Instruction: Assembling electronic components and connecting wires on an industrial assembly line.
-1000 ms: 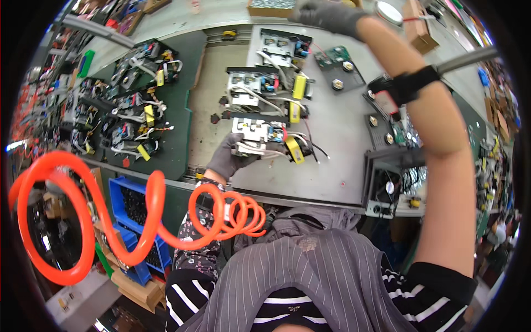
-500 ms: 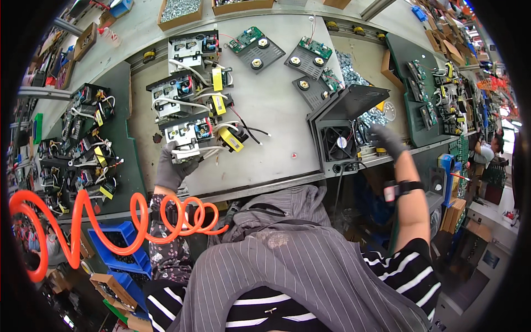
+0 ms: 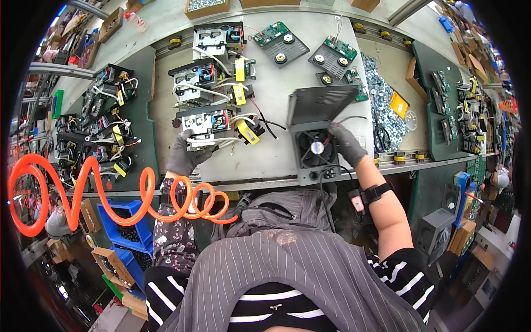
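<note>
My left hand [image 3: 185, 157], in a grey glove, is closed round the near edge of the closest electronic assembly [image 3: 203, 125], which has a metal bracket, white cables and a yellow-wrapped part [image 3: 247, 131]. Two similar assemblies stand in a row behind it. My right hand [image 3: 348, 146], also gloved, grips the right side of a black metal case [image 3: 326, 104] near the table's front edge. The case's perforated panel is raised, and a black fan [image 3: 316, 148] sits in its front. A dark cable hangs from the case; my right fingertips are partly hidden.
Behind the case lie slotted black plates [image 3: 293, 51] with green circuit boards. Metal nuts [image 3: 381, 83] fill a trough to the right, with an orange card [image 3: 399, 104] on them. An orange coiled hose [image 3: 146, 196] hangs across the left front. Green boards with more assemblies flank both sides.
My right hand has come in from over the nuts onto the case's side. The case has shifted left on the table. My left hand keeps its place at the nearest assembly.
</note>
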A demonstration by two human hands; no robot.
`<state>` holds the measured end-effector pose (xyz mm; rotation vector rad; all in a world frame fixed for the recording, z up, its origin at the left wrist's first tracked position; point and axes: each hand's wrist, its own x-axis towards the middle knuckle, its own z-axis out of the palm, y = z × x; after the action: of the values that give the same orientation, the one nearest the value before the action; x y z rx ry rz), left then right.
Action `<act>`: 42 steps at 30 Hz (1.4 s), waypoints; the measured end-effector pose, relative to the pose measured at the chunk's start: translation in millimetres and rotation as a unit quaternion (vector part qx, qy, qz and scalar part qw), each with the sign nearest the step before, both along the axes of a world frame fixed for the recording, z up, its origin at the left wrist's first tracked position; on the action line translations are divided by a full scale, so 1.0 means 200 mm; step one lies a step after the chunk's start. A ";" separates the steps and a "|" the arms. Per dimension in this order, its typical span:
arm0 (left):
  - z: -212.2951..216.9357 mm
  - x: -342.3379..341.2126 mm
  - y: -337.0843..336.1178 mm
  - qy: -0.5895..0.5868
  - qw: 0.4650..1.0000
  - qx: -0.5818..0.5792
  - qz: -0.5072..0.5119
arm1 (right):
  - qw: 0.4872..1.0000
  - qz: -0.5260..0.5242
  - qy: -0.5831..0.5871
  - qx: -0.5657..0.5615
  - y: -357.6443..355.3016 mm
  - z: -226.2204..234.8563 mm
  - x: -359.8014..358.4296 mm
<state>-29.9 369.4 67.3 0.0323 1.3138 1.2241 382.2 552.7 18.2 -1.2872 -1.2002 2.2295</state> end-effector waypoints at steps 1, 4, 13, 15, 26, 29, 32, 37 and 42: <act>0.01 0.01 0.00 0.008 1.000 -0.014 0.022 | 1.000 -0.005 -0.012 -0.002 0.00 0.01 -0.06; 0.02 0.00 0.00 0.025 0.997 -0.040 0.061 | 1.000 -0.023 0.010 0.001 -0.01 0.04 -0.17; 0.07 -0.04 0.00 0.001 0.997 -0.060 0.044 | 1.000 -0.015 -0.018 -0.018 0.05 0.16 0.10; 0.08 -0.03 0.00 -0.004 0.997 -0.055 0.045 | 0.992 0.083 -0.097 0.004 0.05 0.21 0.22; 0.02 -0.08 -0.02 -0.001 0.997 -0.067 0.031 | 0.830 0.428 -0.286 0.215 -0.09 0.59 0.17; 0.01 -0.08 -0.02 0.009 0.997 -0.074 0.019 | 0.891 0.388 -0.139 0.191 -0.05 0.69 0.12; 0.03 -0.08 -0.02 0.015 0.997 -0.078 0.011 | 0.861 0.493 -0.063 0.106 -0.09 0.66 0.24; 0.05 -0.08 -0.02 0.000 0.999 -0.033 -0.028 | 0.553 0.690 -0.467 0.014 -0.17 0.39 0.73; 0.05 -0.10 -0.02 0.018 0.997 -0.065 -0.031 | 0.499 0.589 -0.630 0.083 -0.06 0.28 1.06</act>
<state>-49.9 364.8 76.8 0.0015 1.4110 1.0867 594.0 540.3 73.8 -2.5458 -3.5396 0.8865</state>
